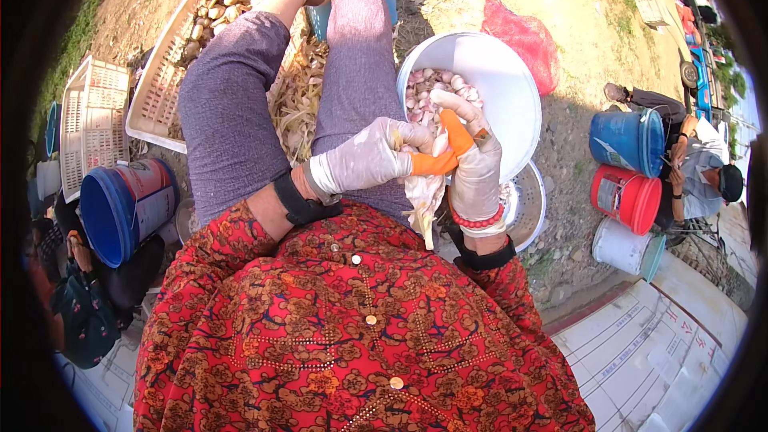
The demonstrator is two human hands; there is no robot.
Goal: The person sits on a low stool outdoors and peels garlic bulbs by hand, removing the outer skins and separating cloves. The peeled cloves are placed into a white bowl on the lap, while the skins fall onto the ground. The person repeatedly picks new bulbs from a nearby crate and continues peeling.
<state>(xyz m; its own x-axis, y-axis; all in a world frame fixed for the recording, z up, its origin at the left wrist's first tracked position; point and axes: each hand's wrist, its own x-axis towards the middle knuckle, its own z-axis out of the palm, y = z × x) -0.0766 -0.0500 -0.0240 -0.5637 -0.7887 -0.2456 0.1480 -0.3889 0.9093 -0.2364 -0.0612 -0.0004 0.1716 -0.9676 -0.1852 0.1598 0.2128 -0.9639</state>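
Observation:
Both hands wear pale, stained gloves with orange covers on some fingertips. My left hand (375,153) grips a partly broken garlic bulb (425,189), whose dry skin and stem hang below the fingers. Pressed against the bulb from the other side is my right hand (477,162), its orange-tipped fingers around a pale clove (440,144) and its other fingers bent over the bucket. Directly beyond the hands, a white bucket (510,114) leans with its mouth towards me, holding many loose pinkish garlic cloves (429,93).
Garlic skins (300,96) lie between my legs. A plastic crate (157,96) with garlic bulbs (219,9) stands left, near a blue bucket (108,216). A metal colander (531,207) and red mesh bag (519,42) are right. People sit at both sides.

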